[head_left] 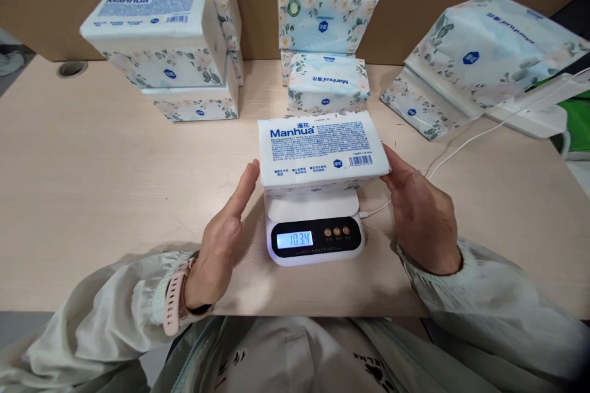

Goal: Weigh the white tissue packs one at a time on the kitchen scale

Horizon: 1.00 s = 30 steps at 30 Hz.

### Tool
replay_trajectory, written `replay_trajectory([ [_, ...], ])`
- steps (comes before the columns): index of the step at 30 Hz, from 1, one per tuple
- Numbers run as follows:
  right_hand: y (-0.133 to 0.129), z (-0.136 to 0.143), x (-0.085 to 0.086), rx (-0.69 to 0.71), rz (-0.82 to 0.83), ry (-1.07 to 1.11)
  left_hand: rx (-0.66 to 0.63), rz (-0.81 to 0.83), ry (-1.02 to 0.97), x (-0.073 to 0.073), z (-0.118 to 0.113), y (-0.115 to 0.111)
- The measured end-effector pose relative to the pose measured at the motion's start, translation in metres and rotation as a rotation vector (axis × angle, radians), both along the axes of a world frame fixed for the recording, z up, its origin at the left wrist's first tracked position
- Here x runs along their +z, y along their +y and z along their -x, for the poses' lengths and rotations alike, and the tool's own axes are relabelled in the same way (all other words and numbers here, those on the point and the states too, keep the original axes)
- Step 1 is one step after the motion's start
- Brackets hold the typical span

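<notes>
A white Manhua tissue pack [322, 150] lies with its printed text side up on a small white scale [313, 207]. The scale's lit display [295, 239] reads 103.4. Just left of the pack is my left hand [219, 242], open, its fingers extended upward with a slim gap to the pack. At the pack's right end, my right hand [419, 215] is open, its fingertips at the corner and partly hidden behind it; whether they press on it is unclear. A pink watch band circles my left wrist.
Stacked tissue packs stand at the back left [157, 67] and back centre [327, 24]. More packs [488, 55] lean at the right beside a white power strip [534, 116]. A white cable [465, 138] runs to the scale. Cardboard [258, 18] rises behind the table [92, 184].
</notes>
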State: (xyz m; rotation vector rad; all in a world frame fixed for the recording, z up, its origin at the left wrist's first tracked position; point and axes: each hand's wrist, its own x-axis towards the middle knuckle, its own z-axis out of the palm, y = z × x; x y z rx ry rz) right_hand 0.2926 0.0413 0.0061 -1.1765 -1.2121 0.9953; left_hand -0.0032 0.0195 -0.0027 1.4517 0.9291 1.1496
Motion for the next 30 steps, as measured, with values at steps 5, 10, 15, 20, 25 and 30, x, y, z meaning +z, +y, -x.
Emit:
replay_trajectory([
  [5, -0.0008, -0.0018, -0.0011, -0.002, -0.047, -0.061, -0.006, 0.005, -0.007, 0.0019, -0.0007, 0.0006],
  [10, -0.0027, -0.0022, -0.0004, 0.014, -0.051, -0.125, -0.013, 0.002, -0.023, 0.002, -0.001, 0.002],
  [15, -0.0031, -0.0015, -0.0007, -0.003, -0.037, -0.124, -0.002, -0.01, -0.039, 0.0026, -0.0026, 0.0025],
  [20, -0.0024, -0.0051, -0.0037, -0.003, -0.009, -0.153, -0.006, -0.019, -0.054, 0.0026, -0.0026, 0.0027],
  [25, -0.0034, -0.0029, -0.0024, -0.011, 0.005, -0.092, -0.015, -0.029, -0.05, -0.0011, -0.0001, 0.0039],
  [30, -0.003, -0.0011, -0.0046, -0.009, -0.008, -0.033, -0.005, -0.04, -0.033, -0.0012, 0.0006, 0.0042],
])
